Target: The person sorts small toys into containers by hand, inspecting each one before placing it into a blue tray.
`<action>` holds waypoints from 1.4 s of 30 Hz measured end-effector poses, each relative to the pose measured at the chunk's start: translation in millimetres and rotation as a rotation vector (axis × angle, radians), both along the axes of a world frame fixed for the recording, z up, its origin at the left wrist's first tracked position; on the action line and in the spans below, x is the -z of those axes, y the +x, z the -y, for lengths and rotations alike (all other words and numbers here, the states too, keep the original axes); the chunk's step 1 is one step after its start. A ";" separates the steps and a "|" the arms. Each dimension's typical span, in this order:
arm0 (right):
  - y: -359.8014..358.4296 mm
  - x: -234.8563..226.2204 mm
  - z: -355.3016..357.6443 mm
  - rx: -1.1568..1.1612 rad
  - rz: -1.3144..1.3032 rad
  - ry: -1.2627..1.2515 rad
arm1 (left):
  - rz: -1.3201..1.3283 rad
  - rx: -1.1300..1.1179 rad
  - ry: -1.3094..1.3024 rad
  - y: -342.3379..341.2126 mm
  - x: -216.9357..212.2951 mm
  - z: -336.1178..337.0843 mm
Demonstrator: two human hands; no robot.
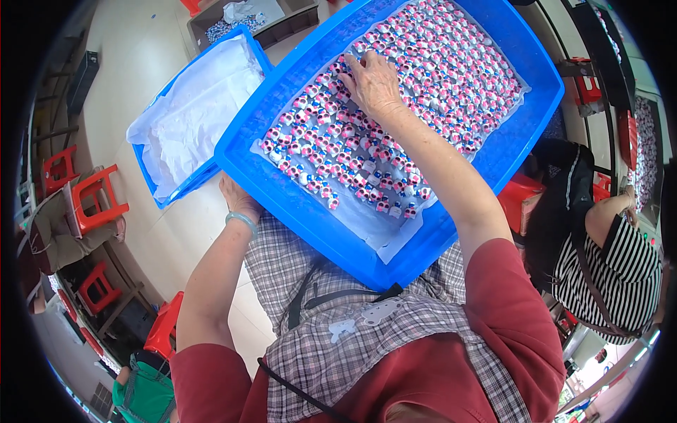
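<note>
A large blue plastic tub [293, 215] sits tilted in front of me, lined with white paper. Rows of small pink, white and blue figurines [430, 70] cover most of the lining, with a bare strip of paper along the near side. My right hand [375, 83] reaches across the tub, its fingers apart and fingertips down among the figurines near the far left wall. Whether it touches one cannot be made out. At the tub's left corner, my left hand [238, 199] holds the outside from below the rim; its fingertips are partly hidden.
Left of the tub stands a second blue tub [168, 189] holding crumpled white paper [204, 106]. A grey crate [293, 21] with small pieces lies beyond. Red stools [97, 197] line the left side. At right, a person in a striped top [606, 282] sits close by.
</note>
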State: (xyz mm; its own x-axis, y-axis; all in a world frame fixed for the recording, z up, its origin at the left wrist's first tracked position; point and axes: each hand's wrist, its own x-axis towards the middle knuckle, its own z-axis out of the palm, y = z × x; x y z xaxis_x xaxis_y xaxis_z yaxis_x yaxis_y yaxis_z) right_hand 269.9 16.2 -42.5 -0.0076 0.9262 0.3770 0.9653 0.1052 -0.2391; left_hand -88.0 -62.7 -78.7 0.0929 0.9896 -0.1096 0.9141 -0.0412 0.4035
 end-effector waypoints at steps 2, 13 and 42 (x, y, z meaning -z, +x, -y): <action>0.8 -0.8 -1.2 0.001 -0.003 -0.014 | 0.059 -0.013 -0.010 -0.5 1.8 0.4; 27.7 -4.6 -14.0 0.083 -0.007 -0.032 | 0.185 -0.045 0.006 -16.1 14.2 1.0; 77.5 -13.1 -33.1 0.144 0.040 0.047 | 1.225 -0.593 -0.267 -52.0 52.4 9.1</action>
State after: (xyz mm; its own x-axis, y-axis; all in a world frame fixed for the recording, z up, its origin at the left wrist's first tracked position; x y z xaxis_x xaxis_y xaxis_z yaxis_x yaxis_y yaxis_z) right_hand 347.4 49.3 -29.4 0.1082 0.9000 0.4222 0.9799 -0.0248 -0.1982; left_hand -140.0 -71.9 -131.1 -0.1561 0.8770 -0.4543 -0.1707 0.4291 0.8870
